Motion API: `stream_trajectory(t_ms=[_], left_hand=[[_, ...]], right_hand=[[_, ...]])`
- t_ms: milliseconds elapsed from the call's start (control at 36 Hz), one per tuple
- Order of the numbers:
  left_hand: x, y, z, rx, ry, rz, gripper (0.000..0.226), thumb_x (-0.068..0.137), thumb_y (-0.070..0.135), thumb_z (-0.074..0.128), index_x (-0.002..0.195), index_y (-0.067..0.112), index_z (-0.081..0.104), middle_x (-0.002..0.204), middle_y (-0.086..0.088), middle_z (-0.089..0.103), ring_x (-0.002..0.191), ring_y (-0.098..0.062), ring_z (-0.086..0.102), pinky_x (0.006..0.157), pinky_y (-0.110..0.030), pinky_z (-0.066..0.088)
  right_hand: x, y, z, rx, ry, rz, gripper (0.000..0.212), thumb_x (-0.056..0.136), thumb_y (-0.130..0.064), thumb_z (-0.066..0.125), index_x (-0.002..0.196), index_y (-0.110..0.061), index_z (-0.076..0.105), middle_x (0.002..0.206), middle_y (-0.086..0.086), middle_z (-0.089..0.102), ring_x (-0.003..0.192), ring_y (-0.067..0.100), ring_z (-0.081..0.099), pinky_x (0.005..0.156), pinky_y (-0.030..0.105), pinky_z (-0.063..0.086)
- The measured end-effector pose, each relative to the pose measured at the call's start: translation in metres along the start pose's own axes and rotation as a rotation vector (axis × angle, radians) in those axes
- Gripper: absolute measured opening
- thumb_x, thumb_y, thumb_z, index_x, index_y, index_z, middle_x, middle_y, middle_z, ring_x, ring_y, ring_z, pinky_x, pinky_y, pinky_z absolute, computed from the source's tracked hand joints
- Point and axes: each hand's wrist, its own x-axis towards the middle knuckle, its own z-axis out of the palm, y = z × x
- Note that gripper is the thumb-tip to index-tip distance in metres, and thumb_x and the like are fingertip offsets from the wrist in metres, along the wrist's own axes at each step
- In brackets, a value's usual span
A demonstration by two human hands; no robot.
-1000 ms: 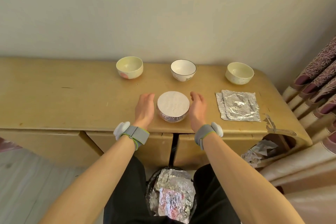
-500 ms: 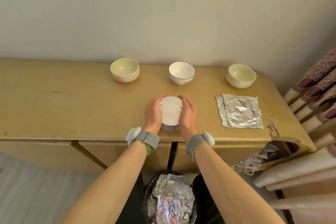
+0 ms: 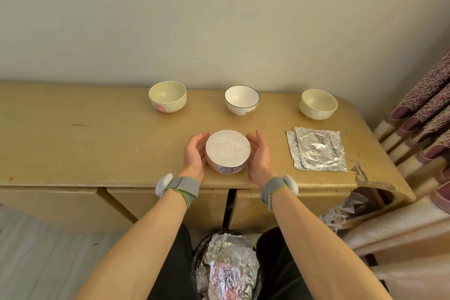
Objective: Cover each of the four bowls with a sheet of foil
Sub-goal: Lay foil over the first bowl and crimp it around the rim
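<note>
One wall (image 3: 219,19) backs one table (image 3: 73,143), which spans the view. One curtain (image 3: 423,114) hangs past the table's right end. Below the front edge, between your legs, stands one bin (image 3: 196,260) filled with crumpled foil (image 3: 227,265). An open recess at the table's right corner holds torn paper (image 3: 350,204).

On the table's right half lies one stack of flat sheets (image 3: 316,151). Two offset edges show, and no further count can be made.

There are four bowls. Three stand uncovered in a row near the wall, well apart from one another: the left bowl (image 3: 167,96), the middle bowl (image 3: 241,100), which has a dark rim, and the right bowl (image 3: 318,104). The fourth, the covered bowl (image 3: 228,151), sits near the front edge in line with the middle bowl. Foil lies flat across its mouth and is folded down its side.

Your two hands flank the covered bowl. Your left hand (image 3: 194,153) and right hand (image 3: 259,153) are cupped with the palms facing inward and the fingers nearly straight, and they grip nothing. Whether the palms touch the foil cannot be told. They hide the bowl's left and right flanks.

You wear two grey wristbands, one on the left (image 3: 182,187) and one on the right (image 3: 272,189).
</note>
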Motion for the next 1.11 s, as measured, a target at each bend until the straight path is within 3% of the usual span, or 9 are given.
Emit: stream_trajectory(t_ms=[194, 306, 389, 528, 639, 778, 889, 1000, 1111], left_hand=[[-0.008, 0.012, -0.029, 0.206, 0.025, -0.07, 0.032, 0.099, 0.03, 0.05, 0.122, 0.009, 0.058, 0.124, -0.013, 0.064, 0.092, -0.022, 0.066, 0.087, -0.04, 0.053], [-0.024, 0.024, -0.036, 0.519, -0.094, -0.151, 0.037, 0.095, 0.038, 0.055, 0.122, 0.013, 0.058, 0.104, -0.009, 0.075, 0.087, -0.03, 0.074, 0.082, -0.045, 0.059], [-0.033, 0.027, -0.035, 0.616, -0.201, -0.225, 0.036, 0.091, 0.042, 0.06, 0.117, 0.016, 0.061, 0.098, -0.01, 0.077, 0.089, -0.032, 0.075, 0.082, -0.045, 0.06], [-0.035, 0.023, -0.034, 0.576, -0.212, -0.222, 0.038, 0.091, 0.038, 0.061, 0.122, 0.016, 0.057, 0.1, -0.013, 0.076, 0.09, -0.032, 0.075, 0.087, -0.047, 0.059], [-0.037, 0.024, -0.038, 0.545, -0.249, -0.249, 0.043, 0.093, 0.041, 0.06, 0.126, 0.015, 0.054, 0.101, -0.014, 0.076, 0.094, -0.032, 0.073, 0.078, -0.04, 0.059], [-0.034, 0.026, -0.044, 0.453, -0.242, -0.265, 0.053, 0.093, 0.042, 0.059, 0.131, 0.007, 0.051, 0.105, -0.018, 0.075, 0.095, -0.033, 0.074, 0.077, -0.04, 0.06], [-0.033, 0.022, -0.048, 0.385, -0.206, -0.261, 0.054, 0.093, 0.042, 0.06, 0.131, 0.005, 0.048, 0.105, -0.02, 0.074, 0.094, -0.034, 0.074, 0.079, -0.041, 0.06], [-0.027, 0.02, -0.054, 0.318, -0.126, -0.21, 0.049, 0.093, 0.036, 0.06, 0.13, 0.005, 0.051, 0.107, -0.022, 0.072, 0.094, -0.034, 0.073, 0.08, -0.039, 0.059], [-0.022, 0.025, -0.066, 0.271, -0.062, -0.167, 0.045, 0.095, 0.035, 0.059, 0.128, 0.005, 0.052, 0.109, -0.023, 0.07, 0.099, -0.034, 0.071, 0.089, -0.042, 0.057]], right_hand=[[-0.008, -0.007, -0.017, -0.183, 0.074, -0.053, 0.043, 0.102, -0.036, 0.051, 0.13, -0.004, 0.051, 0.124, 0.017, 0.062, 0.096, 0.021, 0.066, 0.08, 0.03, 0.056], [-0.018, -0.011, -0.023, -0.396, 0.079, -0.038, 0.04, 0.101, -0.042, 0.048, 0.117, -0.006, 0.052, 0.106, 0.016, 0.066, 0.078, 0.023, 0.066, 0.064, 0.033, 0.057], [-0.027, -0.016, -0.02, -0.503, 0.055, 0.021, 0.045, 0.103, -0.045, 0.041, 0.12, -0.005, 0.052, 0.097, 0.014, 0.069, 0.071, 0.023, 0.066, 0.061, 0.032, 0.056], [-0.034, -0.016, -0.013, -0.468, 0.039, 0.081, 0.054, 0.102, -0.049, 0.039, 0.128, -0.003, 0.052, 0.106, 0.018, 0.069, 0.077, 0.027, 0.068, 0.061, 0.032, 0.056], [-0.038, -0.017, -0.008, -0.388, 0.047, 0.099, 0.056, 0.101, -0.05, 0.045, 0.135, -0.005, 0.046, 0.11, 0.017, 0.067, 0.089, 0.027, 0.068, 0.065, 0.033, 0.055], [-0.042, -0.022, 0.013, -0.227, -0.03, 0.118, 0.055, 0.103, -0.04, 0.048, 0.146, -0.006, 0.039, 0.117, 0.014, 0.059, 0.101, 0.026, 0.061, 0.093, 0.037, 0.049], [-0.043, -0.018, 0.032, -0.222, -0.093, 0.121, 0.053, 0.105, -0.036, 0.045, 0.147, -0.005, 0.039, 0.122, 0.01, 0.055, 0.109, 0.024, 0.057, 0.102, 0.036, 0.043], [-0.045, -0.014, 0.052, -0.275, -0.147, 0.121, 0.039, 0.105, -0.034, 0.044, 0.136, -0.01, 0.047, 0.113, 0.005, 0.059, 0.109, 0.024, 0.056, 0.103, 0.036, 0.042], [-0.045, -0.01, 0.068, -0.326, -0.218, 0.129, 0.019, 0.105, -0.031, 0.044, 0.097, -0.02, 0.056, 0.097, -0.002, 0.06, 0.093, 0.019, 0.059, 0.102, 0.038, 0.043]])
